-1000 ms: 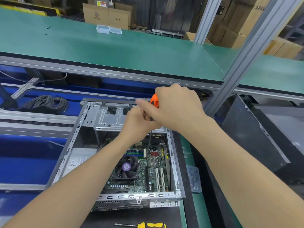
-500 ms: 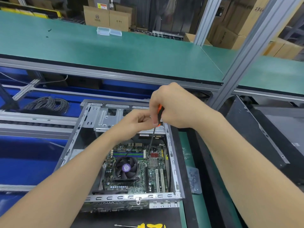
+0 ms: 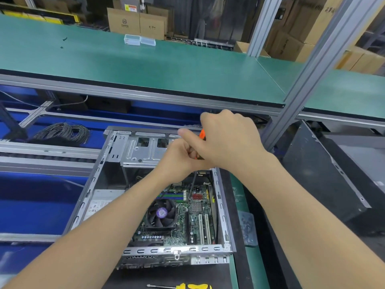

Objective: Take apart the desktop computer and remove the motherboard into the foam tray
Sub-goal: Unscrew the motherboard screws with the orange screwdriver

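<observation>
Presently the right hand and left hand clench fingers round the screwdriver above the motherboard, likely stiff, fragile, best edge-held.

Little could be read. A brown cardboard box behind the table bore a round printed emblem with a line of small print under it, too small to make out. The box beside it carried a few short dark marks, not legible. A yellow and red warning label stood on a carton further back, its wording blurred. Dark handwritten figures on a tall carton at upper right seemed to begin with 23. The round purple sticker on the fan hub and the white label on the power supply carried print too fine to read.
</observation>
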Available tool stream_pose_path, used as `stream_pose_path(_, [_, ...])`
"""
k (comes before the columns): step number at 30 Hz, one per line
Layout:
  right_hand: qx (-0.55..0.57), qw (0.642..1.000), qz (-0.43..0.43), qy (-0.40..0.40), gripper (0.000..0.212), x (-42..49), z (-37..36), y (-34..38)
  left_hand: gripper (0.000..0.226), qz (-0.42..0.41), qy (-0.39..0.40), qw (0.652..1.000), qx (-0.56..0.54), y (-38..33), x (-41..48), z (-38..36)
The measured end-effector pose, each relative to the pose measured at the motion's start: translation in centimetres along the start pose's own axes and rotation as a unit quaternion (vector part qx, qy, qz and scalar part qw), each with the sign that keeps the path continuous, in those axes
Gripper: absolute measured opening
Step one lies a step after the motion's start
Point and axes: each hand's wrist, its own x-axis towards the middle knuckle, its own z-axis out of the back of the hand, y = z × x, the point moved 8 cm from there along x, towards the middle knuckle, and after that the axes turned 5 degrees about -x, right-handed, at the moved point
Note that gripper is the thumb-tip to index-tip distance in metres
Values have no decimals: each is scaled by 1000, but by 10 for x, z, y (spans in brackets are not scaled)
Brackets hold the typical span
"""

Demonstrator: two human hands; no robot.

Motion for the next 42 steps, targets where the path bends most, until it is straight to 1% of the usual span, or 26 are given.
stream_pose_path(1, [9, 1000, -20, 10, 62, 1, -2, -1, 64, 6, -20, 1000, 3, 4, 1, 0])
stream_pose_path(2, [24, 999, -27, 26, 63, 3, -6, -2, 56, 7, -33, 999, 3, 5, 0, 0])
stream_pose_path(3, [47, 998, -24, 45, 60, 5, -11, -2, 43, 9, -42, 999, 8, 6, 0, 0])
stream_pose_path(5, [103, 992, 10, 77, 46, 7, -19, 2, 28, -9, -35, 999, 18, 1, -1, -2])
stream_pose_path(7, [156, 982, 52, 91, 28, 5, -17, 4, 27, -26, -13, 999, 14, -4, -3, -2])
stream_pose_path(10, [182, 972, 108, 103, 7, 0, -3, 4, 25, -50, 43, 998, -15, -12, -9, 0])
stream_pose_path(11, [175, 970, 128, 109, 6, -1, 0, 5, 30, -53, 65, 996, -24, -12, -10, 1])
stream_pose_path(13, [155, 968, 150, 129, 25, -2, 1, 8, 36, -60, 114, 991, -29, -16, -14, 1])
stream_pose_path(14, [154, 967, 147, 143, 29, -3, -2, 10, 33, -54, 135, 989, -35, -18, -15, 0])
stream_pose_path(16, [161, 965, 141, 153, 28, -3, -7, 14, 19, -26, 166, 985, -43, -16, -16, 1])
stream_pose_path(18, [194, 961, 136, 141, 28, -4, -9, 15, 34, -1, 173, 984, -34, -10, -15, 2])
stream_pose_path(20, [233, 954, 136, 131, 29, -4, -8, 14, 35, 10, 165, 986, -16, -5, -12, 4])
stream_pose_path(22, [264, 949, 135, 109, 20, -4, -7, 15, 37, 7, 135, 991, 3, -3, -8, 7])
stream_pose_path(24, [262, 955, 122, 64, 7, -5, -7, 14, 50, -9, 102, 995, 1, -4, -6, 8])
stream_pose_path(25, [230, 966, 109, 33, 10, -5, -8, 13, 53, -16, 81, 997, -5, -4, -5, 8])
stream_pose_path(27, [105, 992, 59, -42, 30, -8, -7, 7, 55, -18, 31, 999, -9, -4, -3, 9])
stream_pose_path(28, [51, 996, 21, -72, 39, -9, -3, 4, 56, -17, 6, 1000, 3, -4, -2, 9])
stream_pose_path(29, [25, 996, -12, -82, 47, -9, 0, 1, 57, -14, -15, 1000, 23, -4, -1, 8])
stream_pose_path(31, [25, 997, -44, -55, 56, -5, -3, -2, 55, -13, -43, 997, 61, -3, 0, 5])
stream_pose_path(32, [37, 998, -41, -27, 55, -1, -7, -2, 53, -17, -47, 997, 66, -3, 0, 3])
stream_pose_path(34, [77, 997, -6, 23, 40, 3, -12, 0, 45, -27, -36, 998, 44, -4, -1, 1])
stream_pose_path(36, [131, 989, 43, 53, 20, 2, -9, 2, 29, -45, -1, 999, 17, -7, -4, 0])
stream_pose_path(38, [157, 981, 84, 82, 6, -1, -5, 1, 23, -55, 43, 998, -2, -10, -8, 1])
stream_pose_path(39, [158, 978, 101, 96, 5, -2, -3, 1, 22, -59, 65, 996, -5, -13, -10, 1])
stream_pose_path(42, [151, 971, 132, 131, 29, -5, -4, 5, 31, -61, 126, 990, -26, -15, -14, 1])
